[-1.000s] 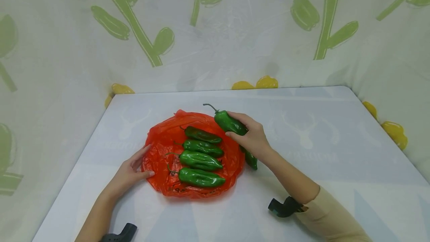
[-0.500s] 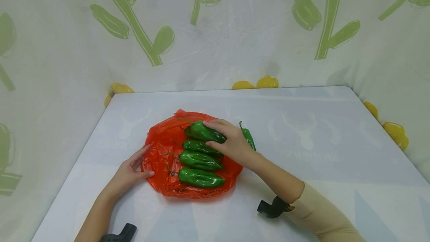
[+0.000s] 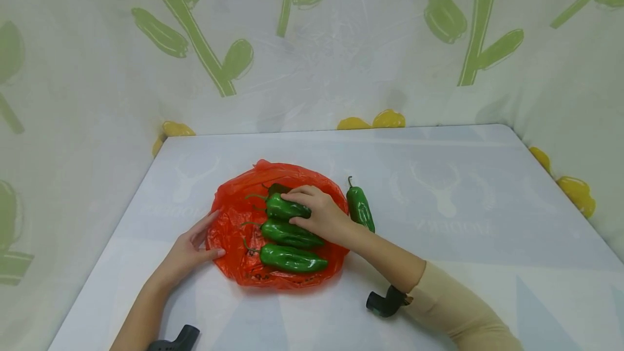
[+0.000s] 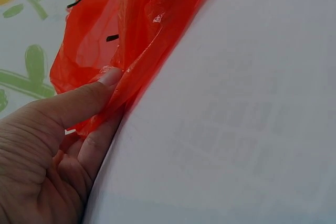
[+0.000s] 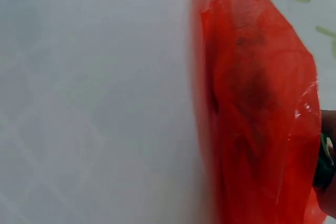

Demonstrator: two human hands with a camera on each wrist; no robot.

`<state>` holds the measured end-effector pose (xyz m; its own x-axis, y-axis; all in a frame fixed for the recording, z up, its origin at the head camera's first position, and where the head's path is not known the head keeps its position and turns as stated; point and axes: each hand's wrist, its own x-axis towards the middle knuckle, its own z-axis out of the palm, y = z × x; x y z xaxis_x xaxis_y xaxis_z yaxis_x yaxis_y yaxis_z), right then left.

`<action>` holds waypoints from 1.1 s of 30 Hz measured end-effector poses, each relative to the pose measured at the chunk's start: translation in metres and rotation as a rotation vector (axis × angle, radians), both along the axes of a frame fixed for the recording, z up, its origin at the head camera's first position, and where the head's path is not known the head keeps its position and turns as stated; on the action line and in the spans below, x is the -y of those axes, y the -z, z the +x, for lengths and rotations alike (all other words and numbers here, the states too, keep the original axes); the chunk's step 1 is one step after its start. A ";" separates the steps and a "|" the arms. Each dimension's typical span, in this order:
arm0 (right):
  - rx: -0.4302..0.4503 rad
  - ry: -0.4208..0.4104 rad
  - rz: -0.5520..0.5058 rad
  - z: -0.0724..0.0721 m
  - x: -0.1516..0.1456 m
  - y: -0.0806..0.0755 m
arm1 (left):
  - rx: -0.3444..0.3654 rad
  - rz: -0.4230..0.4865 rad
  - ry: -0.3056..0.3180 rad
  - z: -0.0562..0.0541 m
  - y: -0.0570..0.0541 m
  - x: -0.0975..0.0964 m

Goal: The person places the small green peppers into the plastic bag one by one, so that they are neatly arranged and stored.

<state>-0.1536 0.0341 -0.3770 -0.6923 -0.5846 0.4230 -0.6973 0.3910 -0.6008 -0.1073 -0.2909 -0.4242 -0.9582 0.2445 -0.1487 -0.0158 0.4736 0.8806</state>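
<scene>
My right hand (image 3: 322, 214) grips a green pepper (image 3: 281, 206) above the open red plastic bag (image 3: 229, 191), its stem pointing left. Below it, two more green peppers lie in a row, one at the front (image 3: 291, 259) and one just behind it (image 3: 290, 233). A darker pepper (image 3: 279, 188) sits at the back, partly covered by my right fingers. Another pepper is mostly hidden under the held one. My left hand (image 3: 187, 253) pinches the bag's left edge; the left wrist view shows the thumb (image 4: 107, 80) on top of the film and fingers beneath.
One green pepper (image 3: 359, 207) lies on the white table (image 3: 463, 194) just right of the bag, its lower end close behind my right forearm. A patterned cloth backdrop (image 3: 341, 58) rises behind the table. The bag's red side (image 5: 262, 103) fills much of the right wrist view.
My right hand has carried the pepper from the bag's back right edge leftward and down over the peppers inside. The pepper on the table is now more exposed. My left hand stays put.
</scene>
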 end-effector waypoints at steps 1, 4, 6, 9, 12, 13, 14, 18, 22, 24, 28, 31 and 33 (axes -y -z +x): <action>0.008 0.000 0.007 -0.001 0.000 0.002 | 0.000 -0.001 -0.002 0.000 0.000 0.000; 0.036 0.009 0.037 -0.004 0.000 0.005 | 0.005 0.003 -0.006 0.000 0.000 -0.001; 0.060 0.020 0.060 -0.005 0.000 0.006 | 0.003 0.007 -0.004 0.000 0.001 -0.001; 0.090 0.034 0.087 -0.006 0.000 0.007 | -0.001 0.006 -0.003 0.000 0.001 0.000; 0.094 0.039 0.097 -0.007 0.000 0.008 | -0.004 0.004 -0.003 0.000 0.001 0.000; 0.094 0.041 0.095 -0.007 -0.001 0.008 | -0.005 0.003 -0.003 0.000 0.001 0.000; 0.089 0.043 0.093 -0.007 -0.001 0.008 | -0.005 0.001 -0.003 0.000 0.001 0.000; 0.055 0.047 0.060 -0.006 -0.001 0.007 | -0.009 -0.016 -0.001 0.000 0.001 0.000; 0.013 0.036 0.010 -0.005 -0.001 0.007 | -0.014 -0.030 0.003 0.000 0.001 0.000; -0.005 0.029 -0.013 -0.004 -0.001 0.006 | -0.015 -0.036 0.002 0.000 0.000 0.000; -0.030 0.018 -0.041 -0.003 -0.002 0.004 | -0.007 -0.036 -0.001 0.000 0.000 0.000; -0.037 0.017 -0.053 -0.001 -0.004 0.002 | -0.006 -0.030 0.000 0.000 0.000 0.000; -0.042 0.019 -0.060 0.001 -0.005 0.000 | -0.009 -0.025 0.001 0.000 0.001 0.000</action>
